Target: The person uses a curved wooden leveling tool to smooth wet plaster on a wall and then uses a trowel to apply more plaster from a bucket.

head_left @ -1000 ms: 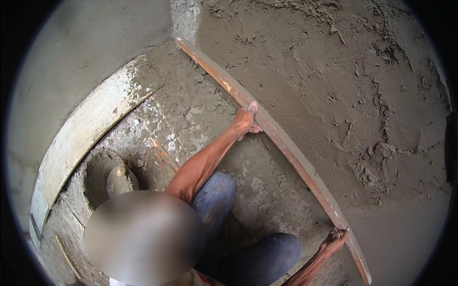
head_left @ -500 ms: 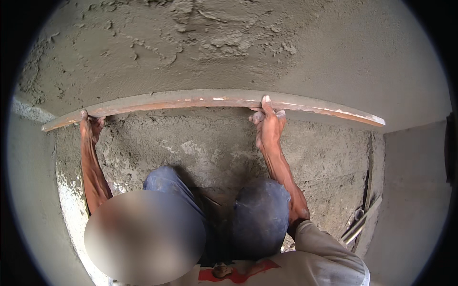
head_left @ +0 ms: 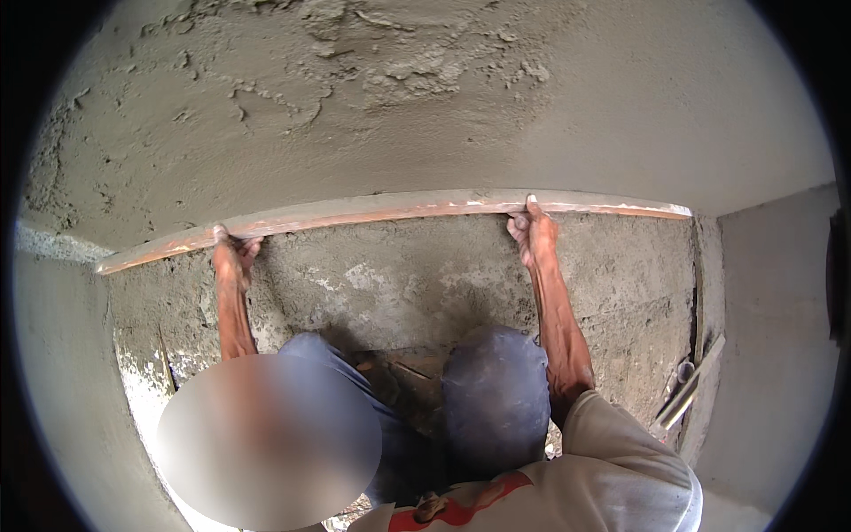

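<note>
A long, straight screed board (head_left: 381, 211), worn and smeared with mortar, lies across the view against a grey wet mortar surface (head_left: 443, 133). My left hand (head_left: 234, 252) grips its lower edge left of the middle, thumb on the front face and fingers curled underneath. Further along, my right hand (head_left: 534, 234) holds the same edge in a like grip, thumb pointing up. Beyond the board, the mortar is rough and lumpy at upper left and smoother to the right. Under the board runs a coarser, patchy band (head_left: 399, 284).
Smooth grey side walls rise at the left (head_left: 62, 355) and right (head_left: 780, 293). At the lower right, a pale strip (head_left: 693, 386) leans beside a short pipe (head_left: 684, 371). My bent knees (head_left: 495, 390) are close below the board. A blurred oval hides the lower left.
The board has come down in the picture, nearer my knees, and its right end sits further left. Both hands hold it further right along its length, and both stay closed on it.
</note>
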`<state>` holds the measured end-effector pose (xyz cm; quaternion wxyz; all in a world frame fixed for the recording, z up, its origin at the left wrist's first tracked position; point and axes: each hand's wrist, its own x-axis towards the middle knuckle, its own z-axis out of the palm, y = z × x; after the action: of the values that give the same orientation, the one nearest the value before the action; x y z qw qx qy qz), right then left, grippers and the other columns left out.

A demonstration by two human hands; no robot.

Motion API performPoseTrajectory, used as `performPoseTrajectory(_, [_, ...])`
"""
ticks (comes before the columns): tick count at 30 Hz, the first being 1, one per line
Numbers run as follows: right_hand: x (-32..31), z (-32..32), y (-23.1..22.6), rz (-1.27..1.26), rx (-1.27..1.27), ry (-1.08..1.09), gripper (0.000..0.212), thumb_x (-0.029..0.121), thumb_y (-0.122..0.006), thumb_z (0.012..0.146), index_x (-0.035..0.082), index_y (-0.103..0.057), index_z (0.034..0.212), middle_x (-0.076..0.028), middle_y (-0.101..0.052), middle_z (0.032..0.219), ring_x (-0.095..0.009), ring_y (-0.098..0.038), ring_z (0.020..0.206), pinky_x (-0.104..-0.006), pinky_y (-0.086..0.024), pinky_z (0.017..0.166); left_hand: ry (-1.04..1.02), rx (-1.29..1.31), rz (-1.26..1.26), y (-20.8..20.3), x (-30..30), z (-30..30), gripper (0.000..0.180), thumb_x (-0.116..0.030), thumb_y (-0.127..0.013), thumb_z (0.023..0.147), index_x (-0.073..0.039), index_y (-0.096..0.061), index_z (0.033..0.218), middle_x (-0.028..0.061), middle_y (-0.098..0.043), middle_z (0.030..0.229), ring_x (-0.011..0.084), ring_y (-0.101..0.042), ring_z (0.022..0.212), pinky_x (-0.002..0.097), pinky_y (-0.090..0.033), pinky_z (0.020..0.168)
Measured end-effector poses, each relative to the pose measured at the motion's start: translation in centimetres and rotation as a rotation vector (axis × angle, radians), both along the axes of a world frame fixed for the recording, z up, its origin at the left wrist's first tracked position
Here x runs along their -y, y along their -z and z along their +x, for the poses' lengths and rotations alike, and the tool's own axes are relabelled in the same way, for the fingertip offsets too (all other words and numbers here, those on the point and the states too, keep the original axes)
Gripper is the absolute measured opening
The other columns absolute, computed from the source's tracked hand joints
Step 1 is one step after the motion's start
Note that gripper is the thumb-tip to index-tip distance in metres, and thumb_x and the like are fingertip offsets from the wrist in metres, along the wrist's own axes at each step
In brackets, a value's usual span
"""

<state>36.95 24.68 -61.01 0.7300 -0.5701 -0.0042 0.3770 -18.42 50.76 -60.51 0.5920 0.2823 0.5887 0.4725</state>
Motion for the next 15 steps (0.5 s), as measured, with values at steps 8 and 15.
performPoseTrajectory(8, [-2.2,-6.6,-3.5,0.096,-0.115,-0.107,0.027,0.017,-0.076,0.103,0.004,-0.057,0.116,-0.002,-0.062,0.086,-0.014,-0.063,0.07,-0.0411,-0.062,0.073,-0.132,-0.062,0.06,-3.2,-2.0,-8.3,0.062,-0.057,-0.045,0.114,0.003,-0.057,0.125,0.0161,-0.065,0.103,0.0283,-0.069,0.084,0.0391,-0.063,0.071])
performPoseTrajectory(15, [0.3,-0.1,1.3,0.078,-0.067,-0.045,0.023,0.023,-0.073,0.106,0.004,-0.062,0.112,-0.001,-0.062,0.082,-0.014,-0.059,0.063,-0.0339,-0.058,0.067,-0.108,-0.041,-0.024,1.4,-0.2,-0.1,0.077,-0.054,-0.04,0.117,0.012,-0.038,0.156,0.0276,-0.06,0.139,0.0283,-0.07,0.092,0.0375,-0.063,0.076])
